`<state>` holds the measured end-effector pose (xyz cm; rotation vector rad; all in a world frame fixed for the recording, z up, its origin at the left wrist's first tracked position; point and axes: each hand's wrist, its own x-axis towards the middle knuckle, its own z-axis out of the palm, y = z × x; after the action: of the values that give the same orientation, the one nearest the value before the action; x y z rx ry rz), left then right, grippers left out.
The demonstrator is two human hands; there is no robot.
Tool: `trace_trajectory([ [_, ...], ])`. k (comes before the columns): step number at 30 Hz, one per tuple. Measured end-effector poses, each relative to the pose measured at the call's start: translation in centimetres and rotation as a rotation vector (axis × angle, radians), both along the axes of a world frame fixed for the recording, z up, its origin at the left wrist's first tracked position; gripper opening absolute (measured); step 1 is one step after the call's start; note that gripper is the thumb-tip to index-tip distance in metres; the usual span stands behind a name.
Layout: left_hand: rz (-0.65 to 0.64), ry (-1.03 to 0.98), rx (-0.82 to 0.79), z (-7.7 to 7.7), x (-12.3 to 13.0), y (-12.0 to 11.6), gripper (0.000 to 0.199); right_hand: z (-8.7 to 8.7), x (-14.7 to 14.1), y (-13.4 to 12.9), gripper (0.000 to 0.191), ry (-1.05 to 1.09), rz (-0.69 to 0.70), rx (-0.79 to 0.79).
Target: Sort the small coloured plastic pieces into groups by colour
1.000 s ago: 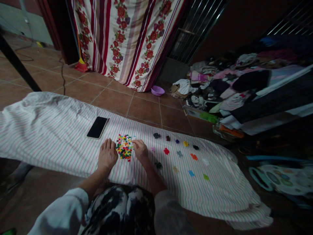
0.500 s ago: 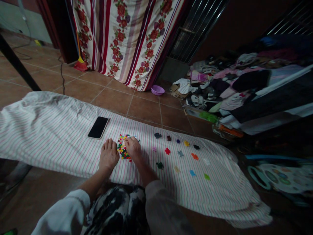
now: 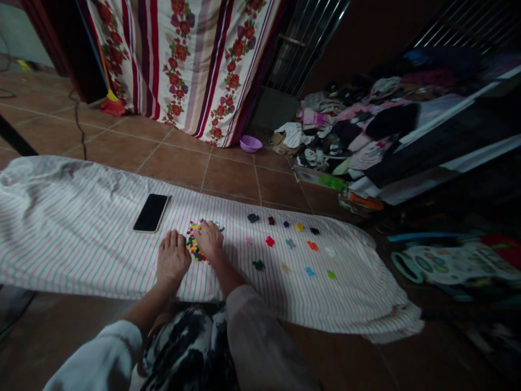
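Observation:
My left hand lies flat on the striped cloth, fingers stretched out, at the left edge of a mixed pile of tiny coloured pieces. Over the pile, my right hand has its fingers bent down and drawn together at the pieces. What sits between those fingertips is too small to make out. To the right, several little heaps are grouped by colour, among them a red heap, a dark green heap, a yellow heap and a light blue heap.
A phone lies on the cloth left of the pile. Beyond the cloth are a purple basin, a floral curtain and a red broom on the tiled floor. Heaped clothes fill the right side.
The whole view has shifted, so things appear further left. My right hand stays at the pile with its fingers bent, and my left hand still lies flat beside it.

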<state>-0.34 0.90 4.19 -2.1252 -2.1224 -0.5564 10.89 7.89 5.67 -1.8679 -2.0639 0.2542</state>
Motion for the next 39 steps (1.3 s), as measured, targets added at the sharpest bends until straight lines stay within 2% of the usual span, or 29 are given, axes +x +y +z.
trace_trajectory([
  [9, -0.006, -0.012, -0.021, 0.5, 0.1, -0.2, 0.03, 0.5, 0.3, -1.0, 0.009, 0.067, -0.016, 0.068],
  [19, -0.01, 0.017, 0.002, 0.2, -0.1, -0.3, 0.03, 0.4, 0.9, -2.5, 0.013, 0.157, -0.021, 0.151],
  [27, -0.022, -0.019, 0.0, 0.4, 0.0, -0.3, 0.03, 0.0, 3.4, -4.0, 0.019, 0.168, 0.006, 0.184],
  [33, -0.023, -0.014, 0.004, 0.2, -0.2, -0.3, 0.031, -0.3, 5.8, -5.5, 0.017, 0.154, -0.023, 0.232],
  [39, -0.032, -0.054, -0.014, 0.8, -0.1, -0.4, 0.031, -0.4, 8.4, -7.0, 0.018, 0.135, -0.082, 0.213],
])
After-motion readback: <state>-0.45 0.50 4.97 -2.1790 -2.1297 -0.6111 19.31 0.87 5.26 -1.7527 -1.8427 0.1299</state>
